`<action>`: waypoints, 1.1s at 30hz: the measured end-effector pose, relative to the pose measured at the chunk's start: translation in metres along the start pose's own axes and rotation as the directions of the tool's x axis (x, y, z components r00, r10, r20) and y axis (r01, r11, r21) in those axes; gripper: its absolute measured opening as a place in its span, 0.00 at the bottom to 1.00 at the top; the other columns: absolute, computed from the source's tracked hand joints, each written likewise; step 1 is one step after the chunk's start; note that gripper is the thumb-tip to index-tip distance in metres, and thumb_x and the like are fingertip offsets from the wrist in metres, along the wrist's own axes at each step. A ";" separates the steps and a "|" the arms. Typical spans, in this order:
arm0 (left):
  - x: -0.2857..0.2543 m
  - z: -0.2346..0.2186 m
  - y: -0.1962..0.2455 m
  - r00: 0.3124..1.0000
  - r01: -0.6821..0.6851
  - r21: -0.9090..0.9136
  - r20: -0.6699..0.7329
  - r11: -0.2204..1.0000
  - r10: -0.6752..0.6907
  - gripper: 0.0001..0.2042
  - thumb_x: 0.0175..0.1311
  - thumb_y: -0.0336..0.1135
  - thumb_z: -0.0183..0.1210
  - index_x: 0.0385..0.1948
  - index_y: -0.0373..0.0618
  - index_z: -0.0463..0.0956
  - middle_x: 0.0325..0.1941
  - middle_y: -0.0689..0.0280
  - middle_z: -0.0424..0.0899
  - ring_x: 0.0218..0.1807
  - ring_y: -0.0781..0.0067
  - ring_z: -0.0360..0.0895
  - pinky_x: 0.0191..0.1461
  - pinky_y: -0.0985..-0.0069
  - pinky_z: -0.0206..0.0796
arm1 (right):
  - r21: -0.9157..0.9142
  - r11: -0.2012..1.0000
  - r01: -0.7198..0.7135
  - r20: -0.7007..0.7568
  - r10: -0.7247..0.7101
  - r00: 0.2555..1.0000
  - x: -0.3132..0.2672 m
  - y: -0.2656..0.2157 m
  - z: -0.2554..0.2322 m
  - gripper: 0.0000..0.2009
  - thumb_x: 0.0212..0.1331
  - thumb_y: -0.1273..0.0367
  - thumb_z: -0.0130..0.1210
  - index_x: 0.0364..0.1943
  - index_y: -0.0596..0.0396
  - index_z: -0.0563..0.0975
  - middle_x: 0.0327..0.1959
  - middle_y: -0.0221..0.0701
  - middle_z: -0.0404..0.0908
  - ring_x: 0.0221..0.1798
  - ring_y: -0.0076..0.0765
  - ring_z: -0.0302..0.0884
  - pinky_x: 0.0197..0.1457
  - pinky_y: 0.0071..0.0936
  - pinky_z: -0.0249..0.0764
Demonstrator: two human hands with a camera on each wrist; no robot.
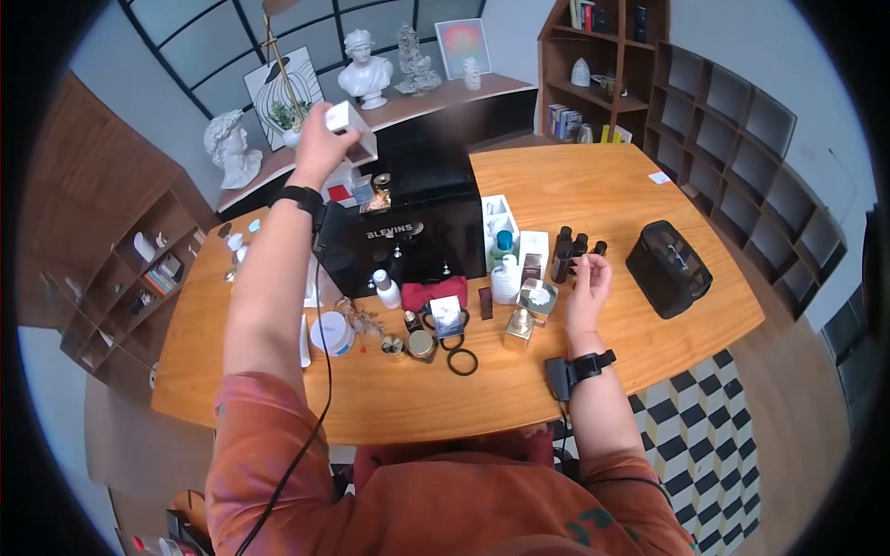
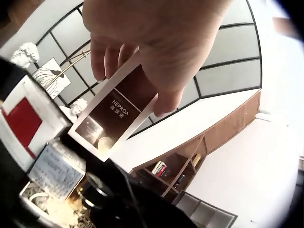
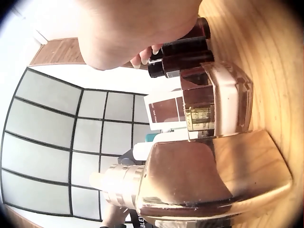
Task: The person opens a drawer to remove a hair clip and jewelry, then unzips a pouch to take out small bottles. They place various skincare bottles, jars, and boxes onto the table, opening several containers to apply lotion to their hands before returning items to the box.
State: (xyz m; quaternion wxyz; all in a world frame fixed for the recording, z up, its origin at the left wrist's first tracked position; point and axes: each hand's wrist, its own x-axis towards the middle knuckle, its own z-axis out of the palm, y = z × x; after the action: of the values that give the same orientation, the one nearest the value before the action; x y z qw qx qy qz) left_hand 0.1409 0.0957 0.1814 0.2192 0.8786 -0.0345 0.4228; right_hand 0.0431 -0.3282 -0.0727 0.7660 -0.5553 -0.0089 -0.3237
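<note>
Left hand (image 1: 321, 150) grips white-and-brown box (image 2: 109, 124) above black case (image 1: 357, 252). Right hand (image 1: 588, 295), fingers loosely bent, holds nothing beside dark bottles (image 1: 563, 258); contact unclear.

The wooden tabletop (image 1: 408, 403) is carrying a black box (image 1: 357, 255) lettered BLEVINS. Before it, a white jar (image 1: 332, 335), a black ring (image 1: 462, 362) and a gold bottle (image 1: 519, 327) are resting; farther right, dark bottles (image 1: 563, 254) are standing, and a black case (image 1: 658, 281) is sitting near the edge.
</note>
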 end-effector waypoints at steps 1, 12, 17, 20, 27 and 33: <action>0.000 -0.015 0.006 0.996 -0.055 0.002 -0.065 0.998 0.055 0.36 0.52 0.44 0.76 0.59 0.33 0.69 0.54 0.46 0.82 0.57 0.53 0.82 0.61 0.65 0.73 | 0.003 1.000 0.000 0.011 0.000 1.000 0.000 -0.001 0.000 0.09 0.74 0.67 0.56 0.49 0.56 0.72 0.43 0.27 0.77 0.46 0.22 0.74 0.54 0.22 0.72; -0.098 -0.200 -0.048 0.977 -0.030 0.067 -0.209 0.997 0.044 0.34 0.56 0.41 0.76 0.61 0.37 0.68 0.57 0.56 0.76 0.63 0.64 0.74 0.67 0.68 0.66 | 0.081 0.997 -0.014 -0.002 0.014 1.000 0.006 0.013 -0.011 0.09 0.75 0.63 0.55 0.50 0.50 0.72 0.45 0.27 0.82 0.44 0.18 0.75 0.43 0.18 0.68; -0.184 -0.273 -0.108 0.969 0.102 0.061 -0.232 0.993 -0.085 0.33 0.54 0.41 0.76 0.57 0.36 0.70 0.55 0.53 0.78 0.60 0.62 0.77 0.66 0.69 0.66 | 0.011 1.000 -0.026 -0.018 0.027 0.999 0.003 -0.004 -0.007 0.09 0.76 0.61 0.55 0.49 0.50 0.74 0.42 0.27 0.82 0.36 0.16 0.71 0.38 0.17 0.70; -0.243 -0.323 -0.166 0.939 0.331 0.223 -0.175 0.917 -0.297 0.31 0.56 0.34 0.74 0.60 0.36 0.68 0.53 0.56 0.81 0.57 0.64 0.79 0.63 0.70 0.69 | 0.020 1.000 0.006 -0.012 -0.006 1.000 0.008 0.007 -0.012 0.09 0.76 0.62 0.54 0.48 0.50 0.74 0.40 0.27 0.82 0.34 0.15 0.71 0.35 0.16 0.70; -0.327 -0.334 -0.237 0.795 0.605 0.327 -0.205 0.726 -0.571 0.34 0.48 0.37 0.77 0.58 0.39 0.71 0.53 0.49 0.82 0.56 0.52 0.82 0.59 0.63 0.73 | 0.066 0.997 0.045 -0.014 -0.044 0.999 0.009 0.011 -0.015 0.08 0.76 0.64 0.54 0.47 0.52 0.72 0.39 0.28 0.81 0.35 0.19 0.73 0.32 0.19 0.70; -0.357 -0.316 -0.264 0.760 0.645 0.283 -0.142 0.710 -0.634 0.33 0.49 0.35 0.76 0.58 0.39 0.70 0.52 0.50 0.83 0.53 0.55 0.83 0.57 0.64 0.75 | 0.007 0.999 0.050 -0.029 -0.050 0.998 0.008 0.011 -0.018 0.09 0.76 0.63 0.54 0.48 0.52 0.71 0.40 0.29 0.82 0.38 0.19 0.74 0.36 0.19 0.72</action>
State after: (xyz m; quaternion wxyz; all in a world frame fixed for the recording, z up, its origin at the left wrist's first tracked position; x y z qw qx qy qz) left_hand -0.2527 0.4200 -0.0108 0.2094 0.8520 0.3430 0.3355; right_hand 0.0483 -0.3459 -0.0860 0.7599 -0.5471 -0.0130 -0.3506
